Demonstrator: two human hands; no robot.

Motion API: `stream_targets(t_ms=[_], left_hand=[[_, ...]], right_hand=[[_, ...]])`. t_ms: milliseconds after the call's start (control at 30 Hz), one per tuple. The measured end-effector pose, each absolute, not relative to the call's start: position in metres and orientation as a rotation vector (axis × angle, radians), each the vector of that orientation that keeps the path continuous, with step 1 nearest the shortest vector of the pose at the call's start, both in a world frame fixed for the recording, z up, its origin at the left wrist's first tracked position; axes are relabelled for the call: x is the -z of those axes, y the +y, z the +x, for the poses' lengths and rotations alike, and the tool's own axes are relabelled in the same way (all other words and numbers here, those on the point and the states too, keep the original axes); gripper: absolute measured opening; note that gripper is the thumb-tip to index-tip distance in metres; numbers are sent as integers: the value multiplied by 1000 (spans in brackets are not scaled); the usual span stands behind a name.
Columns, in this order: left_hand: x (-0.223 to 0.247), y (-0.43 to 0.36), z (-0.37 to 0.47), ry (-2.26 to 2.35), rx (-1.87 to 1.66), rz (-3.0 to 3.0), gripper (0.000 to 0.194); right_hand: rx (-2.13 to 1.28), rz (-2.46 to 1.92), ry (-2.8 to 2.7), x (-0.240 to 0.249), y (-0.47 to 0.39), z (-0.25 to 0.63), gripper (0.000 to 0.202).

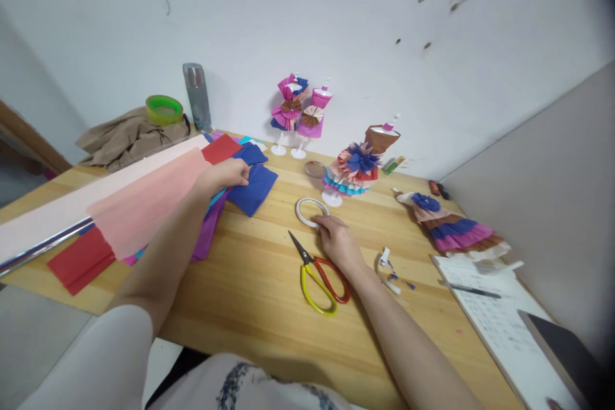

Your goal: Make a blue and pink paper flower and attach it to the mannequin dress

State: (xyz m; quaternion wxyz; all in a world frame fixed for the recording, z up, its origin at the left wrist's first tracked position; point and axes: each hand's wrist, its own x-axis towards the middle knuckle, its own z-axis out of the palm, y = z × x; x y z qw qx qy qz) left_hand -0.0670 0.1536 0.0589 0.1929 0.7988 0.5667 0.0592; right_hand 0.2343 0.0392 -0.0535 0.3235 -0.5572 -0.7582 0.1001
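My left hand [225, 174] is closed at the edge of a piece of blue crepe paper [254, 191] lying on the table, beside other coloured sheets. The fingers of my right hand [339, 245] pinch the near rim of a white roll of tape [298, 211]. Scissors [307, 259] with one yellow and one red handle lie slightly apart just below that hand, tips pointing away. A wide pink sheet [154, 195] and a red piece [81, 261] spread out under and beside my left forearm.
Miniature dress forms in paper dresses [353, 170] stand near the wall; another paper dress [451, 227] lies at the right. A flask [198, 99], green tape roll [164, 109] and brown cloth [129, 134] sit back left. Paper scraps [387, 272] and a notebook [485, 314] with a pen [475, 291] lie right.
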Motion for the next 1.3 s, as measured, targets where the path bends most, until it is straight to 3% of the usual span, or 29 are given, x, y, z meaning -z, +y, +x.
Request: stream_targets(t_ms=[133, 300, 433, 1300], left_hand=[[-57, 140, -34, 1694, -232, 2334, 24], [-39, 94, 31, 1317, -199, 2463, 21], [-20, 64, 60, 1275, -228, 2462, 28], [-4, 66, 68, 1260, -482, 2315, 27]], right_hand=[[-269, -1480, -1903, 50, 38, 232, 27], [-251, -1519, -1775, 44, 33, 226, 24], [-258, -1513, -1749, 44, 32, 223, 23], [-124, -1494, -1808, 42, 26, 217, 28]])
